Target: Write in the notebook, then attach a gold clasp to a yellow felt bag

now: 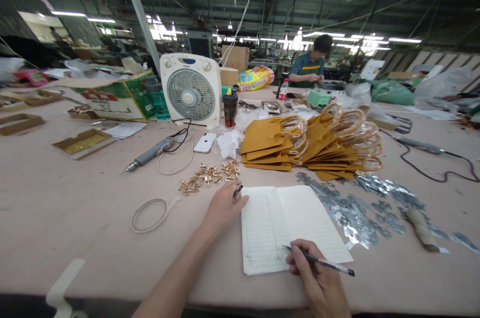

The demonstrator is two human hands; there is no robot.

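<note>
An open lined notebook [288,223] lies on the pinkish table [75,208] in front of me. My right hand [318,280] grips a dark pen [322,261], its tip resting on the lower part of the left page. My left hand [223,205] lies flat at the notebook's upper left corner, with a small black object, perhaps a pen cap [237,190], between its fingers. Just beyond that hand sits a heap of small gold metal fittings [210,175].
Stacked mustard bags with ring handles [315,145], scattered silver metal pieces [360,205], a white fan [191,89], an electric screwdriver [150,154], a phone [204,142], a dark bottle [230,107], cardboard boxes [112,95] and a cord loop [150,214]. Another person [311,65] sits at the far side.
</note>
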